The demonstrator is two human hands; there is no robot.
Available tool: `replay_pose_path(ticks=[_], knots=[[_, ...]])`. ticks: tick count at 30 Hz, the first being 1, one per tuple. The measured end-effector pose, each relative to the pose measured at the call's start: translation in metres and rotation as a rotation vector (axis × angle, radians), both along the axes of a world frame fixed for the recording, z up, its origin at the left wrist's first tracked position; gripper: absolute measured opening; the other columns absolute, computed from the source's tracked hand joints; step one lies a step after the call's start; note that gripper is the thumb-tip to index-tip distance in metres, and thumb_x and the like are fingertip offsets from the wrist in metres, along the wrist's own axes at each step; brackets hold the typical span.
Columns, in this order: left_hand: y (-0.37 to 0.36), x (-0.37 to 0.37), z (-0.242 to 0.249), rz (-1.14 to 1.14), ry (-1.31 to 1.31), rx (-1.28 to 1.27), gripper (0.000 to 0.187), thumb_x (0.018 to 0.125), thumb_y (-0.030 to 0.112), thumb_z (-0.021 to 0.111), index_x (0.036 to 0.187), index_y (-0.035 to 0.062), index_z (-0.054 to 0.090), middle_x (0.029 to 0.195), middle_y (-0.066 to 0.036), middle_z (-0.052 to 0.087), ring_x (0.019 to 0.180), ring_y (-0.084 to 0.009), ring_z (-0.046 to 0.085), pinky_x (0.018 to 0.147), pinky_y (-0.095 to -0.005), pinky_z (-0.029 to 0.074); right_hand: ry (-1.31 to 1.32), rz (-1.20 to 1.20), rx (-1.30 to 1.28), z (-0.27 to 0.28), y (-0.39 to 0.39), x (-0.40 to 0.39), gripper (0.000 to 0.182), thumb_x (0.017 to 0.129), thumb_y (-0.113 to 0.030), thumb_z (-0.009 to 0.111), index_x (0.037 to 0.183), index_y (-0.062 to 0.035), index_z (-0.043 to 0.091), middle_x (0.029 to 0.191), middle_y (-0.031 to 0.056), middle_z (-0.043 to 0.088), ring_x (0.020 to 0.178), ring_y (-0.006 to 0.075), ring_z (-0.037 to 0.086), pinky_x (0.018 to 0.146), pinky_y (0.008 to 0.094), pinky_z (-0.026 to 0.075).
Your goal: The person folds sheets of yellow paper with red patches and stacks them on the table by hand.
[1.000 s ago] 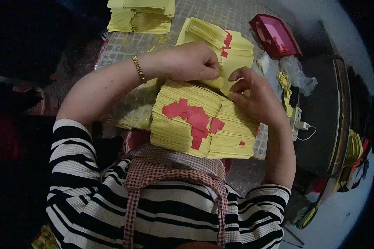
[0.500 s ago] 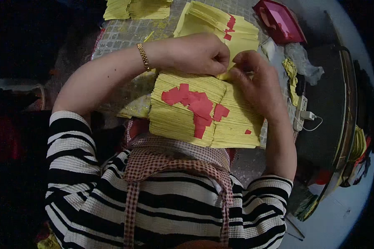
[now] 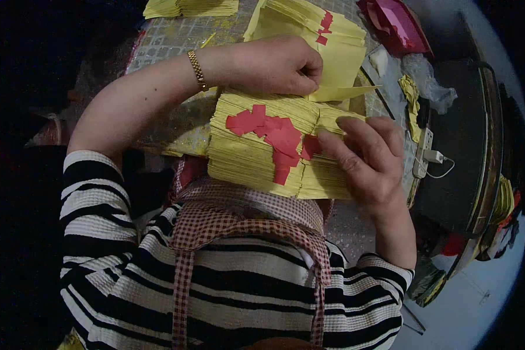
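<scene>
A tightly packed stack of folded yellow paper (image 3: 245,154) lies close in front of my body. Loose red paper squares (image 3: 283,140) overlap in a cluster on top of it. My left hand (image 3: 291,65) is closed at the stack's far edge, its fingertips pinching a yellow paper sheet (image 3: 344,92) whose free flap sticks out to the right. Over the right part of the stack is my right hand (image 3: 370,154), fingers curled but apart, a fingertip right at the rightmost red square. Beyond my left hand lies a second bundle of yellow paper (image 3: 283,23) with a few red squares on it.
More yellow paper stacks (image 3: 207,7) lie at the far left of the table (image 3: 157,49). A pink-red tray (image 3: 394,26) stands at the far right. Clear plastic (image 3: 429,84), crumpled yellow paper (image 3: 410,102) and a power strip (image 3: 423,151) with a white plug line the right side.
My right hand has moved from beside the left hand toward me, down to the red squares. The left hand stays at the sheet, whose flap now shows on the right.
</scene>
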State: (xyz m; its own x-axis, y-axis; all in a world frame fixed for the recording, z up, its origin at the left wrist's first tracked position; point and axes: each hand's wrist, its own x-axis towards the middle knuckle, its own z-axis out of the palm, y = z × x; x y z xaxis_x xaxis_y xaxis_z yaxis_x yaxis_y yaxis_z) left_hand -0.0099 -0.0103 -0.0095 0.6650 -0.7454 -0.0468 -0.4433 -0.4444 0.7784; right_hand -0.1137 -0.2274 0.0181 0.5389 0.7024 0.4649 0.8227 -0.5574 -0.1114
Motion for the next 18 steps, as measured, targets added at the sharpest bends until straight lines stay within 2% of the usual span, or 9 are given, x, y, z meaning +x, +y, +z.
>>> replay_pose_path(ticks=[4, 8, 14, 18], knots=[[0.002, -0.002, -0.001, 0.012, 0.017, 0.006, 0.012, 0.083, 0.012, 0.058, 0.077, 0.0015, 0.060, 0.062, 0.000, 0.053, 0.052, -0.0104, 0.039, 0.049, -0.0264, 0.035, -0.032, 0.023, -0.022, -0.002, -0.003, 0.005, 0.023, 0.077, -0.014, 0.063, 0.099, -0.0084, 0.068, 0.101, 0.0053, 0.060, 0.082, 0.0207, 0.051, 0.076, 0.0360, 0.044], [0.001, 0.000, -0.006, 0.007, -0.034, -0.018, 0.013, 0.083, 0.012, 0.058, 0.076, 0.0012, 0.061, 0.062, 0.000, 0.053, 0.052, -0.0103, 0.039, 0.049, -0.0262, 0.036, 0.108, -0.068, 0.073, 0.006, 0.002, -0.009, 0.024, 0.077, -0.015, 0.063, 0.099, -0.0089, 0.068, 0.100, 0.0046, 0.061, 0.081, 0.0204, 0.051, 0.075, 0.0347, 0.043], [0.001, -0.002, -0.005, 0.031, -0.004, -0.001, 0.014, 0.083, 0.013, 0.059, 0.077, 0.0007, 0.062, 0.062, -0.001, 0.054, 0.052, -0.0106, 0.040, 0.049, -0.0262, 0.036, 0.165, -0.085, 0.013, -0.006, 0.013, -0.016, 0.025, 0.076, -0.015, 0.063, 0.100, -0.0093, 0.068, 0.098, 0.0047, 0.061, 0.080, 0.0205, 0.050, 0.073, 0.0331, 0.042], [0.001, -0.003, -0.002, 0.032, 0.036, -0.019, 0.014, 0.083, 0.013, 0.059, 0.078, 0.0005, 0.063, 0.062, -0.001, 0.054, 0.053, -0.0108, 0.041, 0.050, -0.0261, 0.037, -0.053, -0.192, -0.065, 0.000, 0.007, -0.020, 0.026, 0.075, -0.013, 0.063, 0.100, -0.0085, 0.068, 0.096, 0.0054, 0.061, 0.079, 0.0204, 0.050, 0.072, 0.0324, 0.041]])
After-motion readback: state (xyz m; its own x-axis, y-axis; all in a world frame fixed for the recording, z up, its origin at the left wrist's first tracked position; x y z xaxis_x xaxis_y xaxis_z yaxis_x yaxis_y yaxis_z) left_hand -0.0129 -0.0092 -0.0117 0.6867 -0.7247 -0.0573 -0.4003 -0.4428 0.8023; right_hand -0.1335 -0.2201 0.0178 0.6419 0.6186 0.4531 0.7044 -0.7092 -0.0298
